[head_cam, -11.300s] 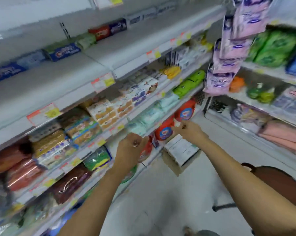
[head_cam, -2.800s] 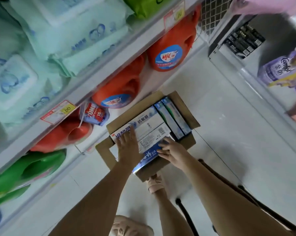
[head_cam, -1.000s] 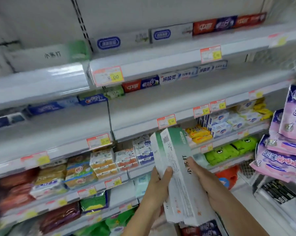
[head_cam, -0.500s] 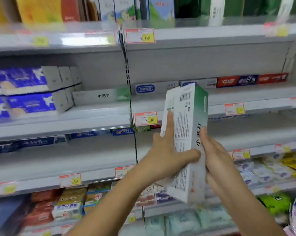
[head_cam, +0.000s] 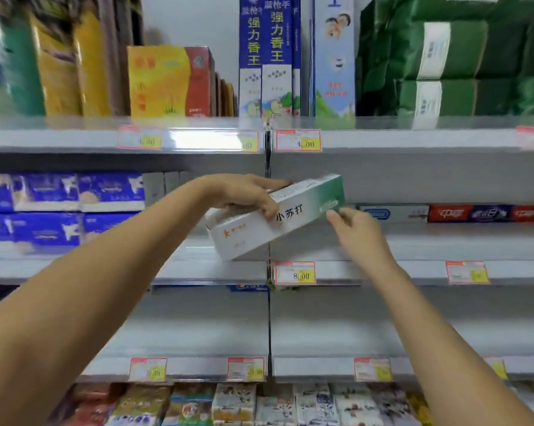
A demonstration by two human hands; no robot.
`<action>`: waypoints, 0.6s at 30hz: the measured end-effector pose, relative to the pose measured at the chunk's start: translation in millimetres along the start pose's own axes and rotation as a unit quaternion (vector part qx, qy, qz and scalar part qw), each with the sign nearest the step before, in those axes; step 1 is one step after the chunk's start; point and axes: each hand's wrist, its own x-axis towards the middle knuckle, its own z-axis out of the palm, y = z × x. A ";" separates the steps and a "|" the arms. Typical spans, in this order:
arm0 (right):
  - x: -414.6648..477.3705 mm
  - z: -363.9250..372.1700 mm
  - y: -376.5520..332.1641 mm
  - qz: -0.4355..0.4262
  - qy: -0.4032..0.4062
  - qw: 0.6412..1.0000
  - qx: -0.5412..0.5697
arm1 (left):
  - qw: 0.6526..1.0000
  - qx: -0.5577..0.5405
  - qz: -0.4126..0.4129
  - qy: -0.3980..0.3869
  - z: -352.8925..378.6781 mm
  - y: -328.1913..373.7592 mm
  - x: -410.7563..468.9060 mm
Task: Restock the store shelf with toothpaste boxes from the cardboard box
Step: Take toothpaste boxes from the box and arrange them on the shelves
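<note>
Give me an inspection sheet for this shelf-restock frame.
Surface: grey middle shelf, with price tags on its edge.
Job's things: toothpaste boxes, tilted, held in front of the shelf; cardboard box not in view.
Clutter: row of cartons along the shelf back.
Hands: left hand grips the boxes from above; right hand at their green end, grip unclear.
Cables: nothing seen.
Surroundings: blue packs on the left, green packs at top right.
</note>
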 end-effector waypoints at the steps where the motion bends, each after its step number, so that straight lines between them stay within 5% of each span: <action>1: 6.2 3.5 8.6 0.008 -0.006 0.998 -0.067 | 0.999 0.032 -0.011 0.003 -4.4 -2.4 5.6; 4: 10.2 18.9 29.4 0.060 -0.061 0.968 -0.237 | 0.993 0.101 -0.056 0.012 -14.9 -13.0 22.1; 7: 4.7 33.4 45.7 0.002 -0.038 0.932 -0.360 | 0.985 0.147 -0.091 -0.008 -20.7 -31.5 41.5; 12: 1.2 44.7 52.5 -0.043 0.045 0.907 -0.418 | 0.972 0.181 -0.141 -0.057 -17.2 -68.3 68.8; 18: 1.1 47.3 58.7 -0.052 0.092 0.924 -0.367 | 0.971 0.131 -0.171 -0.101 -25.9 -91.6 68.0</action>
